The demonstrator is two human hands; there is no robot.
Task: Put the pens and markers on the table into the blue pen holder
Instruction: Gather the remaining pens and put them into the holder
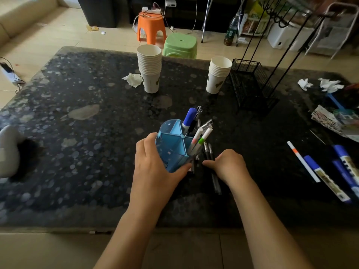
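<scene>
- Your left hand (pixel 155 162) is nearest the lens, wrapped around the near wall of the blue pen holder (pixel 172 146), thumb on the front, fingers on the left side; keep that grip firm so the holder stays upright.
- Your right hand (pixel 227 164) lies knuckles-up over the black pens (pixel 210 158) on the surface (pixel 77 133) just right of the holder; whether the fingers have closed on one I cannot tell.
- Pinch one or two pens near the middle, lift them clear, and drop them tip-down into a compartment.
- Aim for the left compartments, which look empty; the right ones already carry a blue marker (pixel 188 118) and white pens (pixel 200 138).
- Well apart to your right lie a white pen (pixel 303 162) and blue markers (pixel 328 177), so expect a longer reach afterwards.
- Paper cups (pixel 149 68) stand far behind, out of the way.
</scene>
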